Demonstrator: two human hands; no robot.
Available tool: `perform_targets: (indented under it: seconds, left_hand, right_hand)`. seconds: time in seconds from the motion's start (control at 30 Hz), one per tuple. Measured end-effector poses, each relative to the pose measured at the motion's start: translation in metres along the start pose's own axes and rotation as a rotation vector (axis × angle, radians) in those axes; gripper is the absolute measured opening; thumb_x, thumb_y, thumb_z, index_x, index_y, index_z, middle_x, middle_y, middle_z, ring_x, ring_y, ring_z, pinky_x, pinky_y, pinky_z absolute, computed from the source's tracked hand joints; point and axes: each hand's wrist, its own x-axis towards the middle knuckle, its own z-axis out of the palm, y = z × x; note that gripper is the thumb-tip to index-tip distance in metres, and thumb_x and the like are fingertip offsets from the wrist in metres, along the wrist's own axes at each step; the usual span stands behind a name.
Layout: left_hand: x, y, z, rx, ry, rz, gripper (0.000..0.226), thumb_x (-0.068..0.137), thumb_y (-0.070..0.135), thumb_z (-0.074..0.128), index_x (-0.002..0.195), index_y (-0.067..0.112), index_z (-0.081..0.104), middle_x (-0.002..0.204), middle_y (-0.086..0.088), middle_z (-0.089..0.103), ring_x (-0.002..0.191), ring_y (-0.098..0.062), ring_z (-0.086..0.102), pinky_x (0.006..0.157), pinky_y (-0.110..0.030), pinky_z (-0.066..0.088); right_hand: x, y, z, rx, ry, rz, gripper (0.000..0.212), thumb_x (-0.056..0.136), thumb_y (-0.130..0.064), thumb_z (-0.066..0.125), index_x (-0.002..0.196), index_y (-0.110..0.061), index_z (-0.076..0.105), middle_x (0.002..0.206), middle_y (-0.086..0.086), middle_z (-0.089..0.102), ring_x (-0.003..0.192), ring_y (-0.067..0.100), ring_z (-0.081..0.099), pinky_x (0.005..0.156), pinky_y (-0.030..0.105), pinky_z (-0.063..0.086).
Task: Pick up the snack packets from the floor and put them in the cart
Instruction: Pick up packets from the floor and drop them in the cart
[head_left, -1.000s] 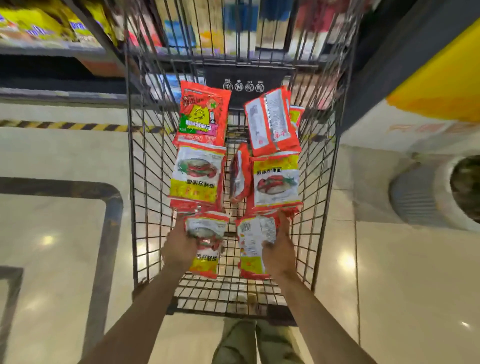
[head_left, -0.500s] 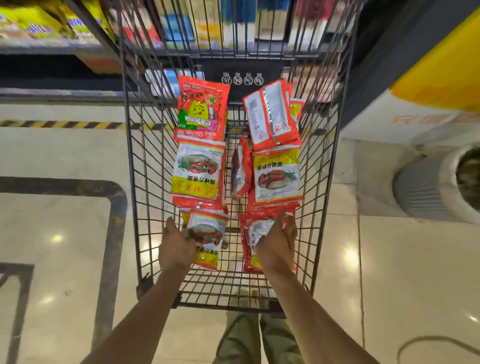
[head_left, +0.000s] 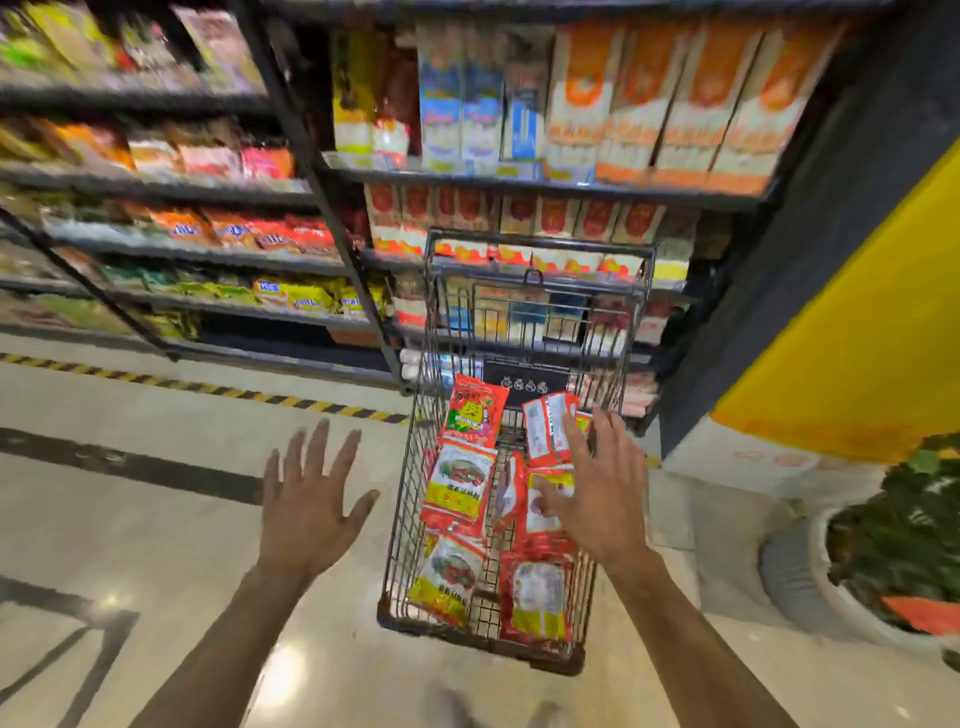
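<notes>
Lying flat in the wire-mesh cart (head_left: 400, 525), glossy red snack packets (head_left: 457, 486); left hand (head_left: 311, 512) and right hand (head_left: 597, 506) splayed, empty.

cart (head_left: 519, 644): before the shelves (head_left: 545, 182), on the floor (head_left: 130, 519)
snack packets (head_left: 457, 483): inside cart
planter (head_left: 841, 597): right of cart
</notes>
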Motion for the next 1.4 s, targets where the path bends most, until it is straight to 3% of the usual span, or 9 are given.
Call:
perform_targets:
  seconds: [0.27, 0.5, 0.6, 0.7, 0.83, 1.07, 1.2, 1.4]
  left_hand:
    - [-0.013, -0.078, -0.102, -0.028, 0.159, -0.078, 0.079, 0.095, 0.071, 0.034, 0.163, 0.030, 0.031, 0.171, -0.011, 0.026, 0.151, -0.044, 0.031, 0.116, -0.066, 0.030]
    - [-0.023, -0.187, -0.138, -0.077, 0.235, -0.066, 0.080, 0.095, 0.071, 0.028, 0.162, 0.028, 0.034, 0.168, -0.014, 0.032, 0.153, -0.042, 0.029, 0.119, -0.064, 0.030]
    - [-0.028, -0.242, -0.150, -0.089, 0.240, -0.027, 0.081, 0.093, 0.071, 0.028, 0.159, 0.026, 0.040, 0.163, -0.016, 0.039, 0.150, -0.043, 0.034, 0.117, -0.066, 0.032]
    - [-0.027, -0.291, -0.163, -0.073, 0.251, 0.026, 0.081, 0.093, 0.075, 0.025, 0.161, 0.030, 0.035, 0.167, -0.012, 0.033, 0.151, -0.043, 0.033, 0.118, -0.065, 0.031]
    - [-0.017, -0.345, -0.173, -0.047, 0.264, 0.059, 0.082, 0.095, 0.078, 0.026, 0.164, 0.034, 0.025, 0.172, -0.008, 0.022, 0.153, -0.043, 0.030, 0.119, -0.064, 0.031]
    - [0.028, -0.408, -0.180, -0.066, 0.253, 0.108, 0.085, 0.095, 0.080, 0.032, 0.165, 0.042, 0.003, 0.176, -0.001, -0.004, 0.161, -0.036, 0.004, 0.126, -0.062, 0.015]
    - [0.078, -0.438, -0.174, -0.055, 0.249, 0.136, 0.085, 0.095, 0.080, 0.033, 0.165, 0.042, 0.004, 0.176, -0.002, 0.001, 0.161, -0.035, 0.004, 0.127, -0.061, 0.011]
    - [0.187, -0.474, -0.155, -0.016, 0.197, 0.209, 0.085, 0.093, 0.082, 0.028, 0.165, 0.041, 0.009, 0.176, -0.003, 0.006, 0.160, -0.038, 0.011, 0.127, -0.063, 0.013]
  right_hand:
    - [0.017, -0.092, -0.088, -0.095, 0.202, -0.107, 0.092, 0.088, -0.085, 0.024, 0.161, -0.029, 0.032, 0.167, 0.012, 0.029, 0.155, 0.039, 0.023, 0.123, 0.061, 0.027]
    - [0.014, -0.223, -0.099, -0.138, 0.337, -0.143, 0.087, 0.091, -0.077, 0.050, 0.161, -0.028, 0.033, 0.168, 0.011, 0.025, 0.156, 0.036, 0.021, 0.124, 0.060, 0.025]
    - [0.004, -0.287, -0.090, -0.145, 0.355, -0.131, 0.090, 0.090, -0.078, 0.050, 0.163, -0.029, 0.028, 0.168, 0.010, 0.025, 0.157, 0.035, 0.019, 0.123, 0.060, 0.025]
    - [-0.003, -0.344, -0.082, -0.121, 0.389, -0.130, 0.089, 0.091, -0.076, 0.050, 0.163, -0.031, 0.026, 0.169, 0.008, 0.023, 0.158, 0.035, 0.016, 0.126, 0.058, 0.021]
    - [-0.003, -0.405, -0.070, -0.137, 0.380, -0.118, 0.088, 0.090, -0.081, 0.038, 0.164, -0.034, 0.024, 0.170, 0.008, 0.022, 0.158, 0.035, 0.015, 0.127, 0.057, 0.019]
    - [0.047, -0.471, -0.050, -0.186, 0.312, -0.097, 0.091, 0.088, -0.087, 0.035, 0.163, -0.038, 0.017, 0.172, 0.007, 0.015, 0.159, 0.038, 0.010, 0.128, 0.058, 0.014]
    - [0.099, -0.497, -0.023, -0.171, 0.280, -0.070, 0.094, 0.083, -0.088, 0.026, 0.162, -0.038, 0.022, 0.172, 0.007, 0.018, 0.158, 0.039, 0.012, 0.127, 0.059, 0.015]
    - [0.195, -0.511, 0.020, -0.138, 0.231, 0.023, 0.103, 0.075, -0.090, 0.011, 0.165, -0.039, 0.007, 0.175, 0.007, 0.002, 0.160, 0.037, -0.003, 0.128, 0.059, 0.008]
